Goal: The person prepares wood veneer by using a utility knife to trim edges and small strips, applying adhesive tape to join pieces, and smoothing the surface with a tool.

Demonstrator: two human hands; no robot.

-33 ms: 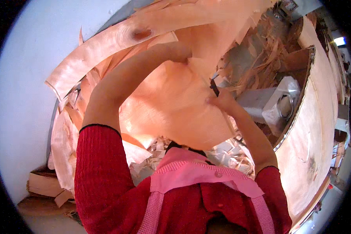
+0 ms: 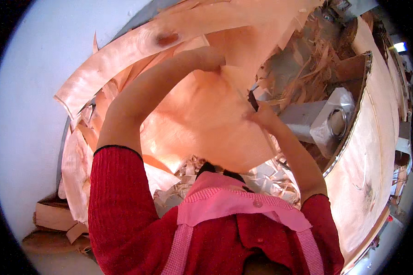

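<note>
A wide, thin sheet of orange-tan wood veneer [image 2: 202, 123] spreads in front of me, its lower edge above my lap. At its far part my left hand [image 2: 211, 59] is closed on the veneer, fingertips bent down and partly hidden. By the sheet's right edge, my right hand [image 2: 264, 115] grips a small knife [image 2: 252, 100] with a dark handle; its short metal blade points away from me, close to the veneer. A long curved veneer strip [image 2: 124, 52] with a dark knot arches behind my left arm.
To the right, a silvery box-shaped container [image 2: 307, 121] with a round ring and clear plastic stands inside a curved veneer-like wall [image 2: 376, 123]. Torn veneer scraps [image 2: 307, 78] lie beyond it. More shavings [image 2: 188, 174] cover the floor near my lap. A white wall [image 2: 27, 105] rises at left.
</note>
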